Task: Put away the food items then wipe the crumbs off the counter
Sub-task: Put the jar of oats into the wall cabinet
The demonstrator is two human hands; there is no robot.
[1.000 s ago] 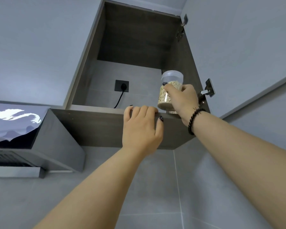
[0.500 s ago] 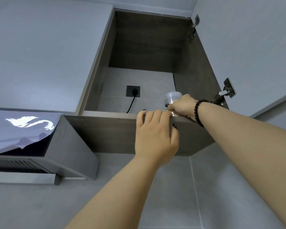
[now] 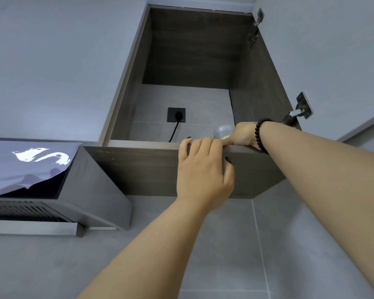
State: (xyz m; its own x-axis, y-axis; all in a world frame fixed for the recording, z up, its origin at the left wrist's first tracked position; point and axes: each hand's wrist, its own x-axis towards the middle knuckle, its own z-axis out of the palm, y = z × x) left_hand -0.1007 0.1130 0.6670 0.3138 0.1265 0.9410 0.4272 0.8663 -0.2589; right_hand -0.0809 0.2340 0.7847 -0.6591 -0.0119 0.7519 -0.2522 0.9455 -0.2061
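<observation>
A clear plastic jar point(image 3: 223, 131) of pale food pieces stands inside the open dark wood wall cabinet point(image 3: 143, 169), at its front right corner. Only the jar's top shows above the cabinet's front edge. My right hand point(image 3: 244, 134) reaches over that edge and holds the jar; its fingers are hidden behind the edge and the jar. My left hand point(image 3: 203, 171) grips the cabinet's front bottom edge, fingers curled over the lip, just left of the jar.
A black socket with a plugged cable point(image 3: 176, 115) sits on the cabinet's back wall. The open cabinet door point(image 3: 324, 50) hangs at the right on metal hinges point(image 3: 298, 111). A range hood point(image 3: 41, 190) juts out at lower left. Grey tiled wall lies below.
My right hand lowered the jar from above the cabinet edge down into the cabinet, so most of it is now hidden. My left hand stayed on the edge.
</observation>
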